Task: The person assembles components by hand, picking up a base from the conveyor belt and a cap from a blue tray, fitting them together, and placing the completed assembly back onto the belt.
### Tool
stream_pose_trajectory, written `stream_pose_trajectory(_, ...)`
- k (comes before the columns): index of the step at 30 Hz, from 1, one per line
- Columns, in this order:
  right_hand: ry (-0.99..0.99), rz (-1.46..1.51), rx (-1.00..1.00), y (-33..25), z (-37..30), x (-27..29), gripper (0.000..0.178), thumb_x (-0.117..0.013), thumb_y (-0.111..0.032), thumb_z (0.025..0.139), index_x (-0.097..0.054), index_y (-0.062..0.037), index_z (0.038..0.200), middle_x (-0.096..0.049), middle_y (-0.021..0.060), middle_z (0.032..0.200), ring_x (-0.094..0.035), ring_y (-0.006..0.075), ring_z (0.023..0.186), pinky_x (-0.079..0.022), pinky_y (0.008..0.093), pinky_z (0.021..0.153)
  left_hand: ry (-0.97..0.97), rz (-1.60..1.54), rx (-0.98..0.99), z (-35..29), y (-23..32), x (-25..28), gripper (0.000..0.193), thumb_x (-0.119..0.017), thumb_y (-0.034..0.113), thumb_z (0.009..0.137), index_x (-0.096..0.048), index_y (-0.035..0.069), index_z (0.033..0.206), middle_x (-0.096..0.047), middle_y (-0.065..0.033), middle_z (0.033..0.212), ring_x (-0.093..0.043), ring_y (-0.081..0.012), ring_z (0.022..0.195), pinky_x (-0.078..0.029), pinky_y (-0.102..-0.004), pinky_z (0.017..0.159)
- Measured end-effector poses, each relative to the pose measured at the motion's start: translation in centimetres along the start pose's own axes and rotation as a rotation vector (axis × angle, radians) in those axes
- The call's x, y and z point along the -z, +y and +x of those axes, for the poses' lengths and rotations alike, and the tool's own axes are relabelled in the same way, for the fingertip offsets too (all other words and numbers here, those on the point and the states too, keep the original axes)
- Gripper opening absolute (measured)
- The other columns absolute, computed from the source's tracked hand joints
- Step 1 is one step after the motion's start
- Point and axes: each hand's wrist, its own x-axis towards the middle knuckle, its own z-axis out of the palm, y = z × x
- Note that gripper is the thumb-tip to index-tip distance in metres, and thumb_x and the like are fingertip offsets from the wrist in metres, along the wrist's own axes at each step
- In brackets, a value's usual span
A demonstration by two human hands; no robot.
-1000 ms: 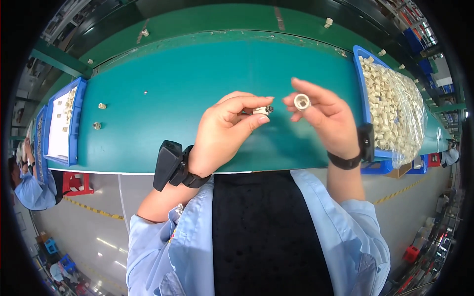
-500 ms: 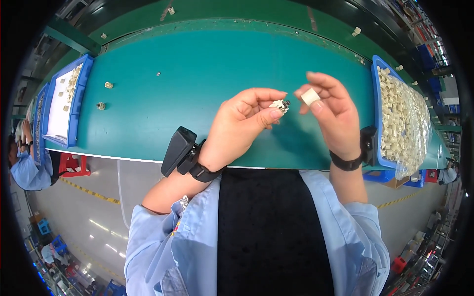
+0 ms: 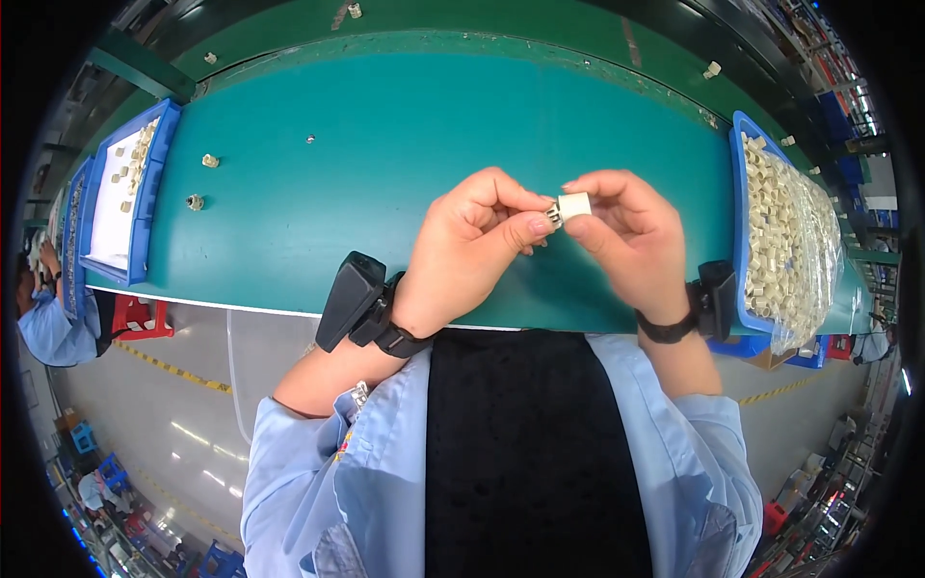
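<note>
Between the thumb and fingers of my left hand (image 3: 472,246) is a small cream-and-dark slotted part (image 3: 553,216). My right hand (image 3: 641,241) pinches a cream square-sided cap (image 3: 575,205), its thumb below and fingers above and behind. The cap's left end meets the slotted part; whether it sits over it or only touches it, I cannot tell. Both hands are above the near side of the green work surface (image 3: 385,144). Part of the slotted part is hidden by my left fingertips.
At right stands a blue bin (image 3: 740,222) of cream caps (image 3: 771,231) in a clear plastic bag (image 3: 809,299). A blue tray (image 3: 145,222) with small parts is at left. Two loose parts, a nearer one (image 3: 196,202) and a farther one (image 3: 210,161), lie beside it. A person (image 3: 60,323) sits far left.
My right hand has moved left with the cream cap, bringing it against the slotted part. The left hand has barely moved and keeps its pinch.
</note>
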Motion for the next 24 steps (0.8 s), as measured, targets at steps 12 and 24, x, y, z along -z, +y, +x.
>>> stream_pose_trajectory(12, -0.220, -0.505, 0.056, -3.3, 3.6, 1.8, 0.019, -0.065, -0.005, 0.077, -0.060, 0.0016, 0.093, -0.060, 0.0043, 0.087, -0.056, 0.0084, 0.075, -0.046, 0.0212, 0.064, -0.133, -0.019, 0.047, 3.0, 1.8, 0.9, 0.028, -0.056, 0.003, 0.084, -0.041, 0.003, 0.108, -0.059, -0.0066, 0.084, -0.057, -0.0085, 0.073, -0.047, -0.0208, 0.063)
stream_pose_trajectory(24, 0.189, -1.263, -0.001, 0.1, 21.1, 15.8, 0.029, -0.064, -0.027, 0.072, -0.064, 0.0001, 0.081, -0.062, 0.0142, 0.068, -0.060, 0.0249, 0.062, -0.047, 0.0328, 0.060, 0.726, 1.457, -0.430, 20.2, 4.0, 13.9, 0.047, -0.070, 0.035, 0.072, -0.057, 0.005, 0.106, -0.051, -0.0158, 0.114, -0.054, -0.0306, 0.094, -0.045, -0.0373, 0.083)
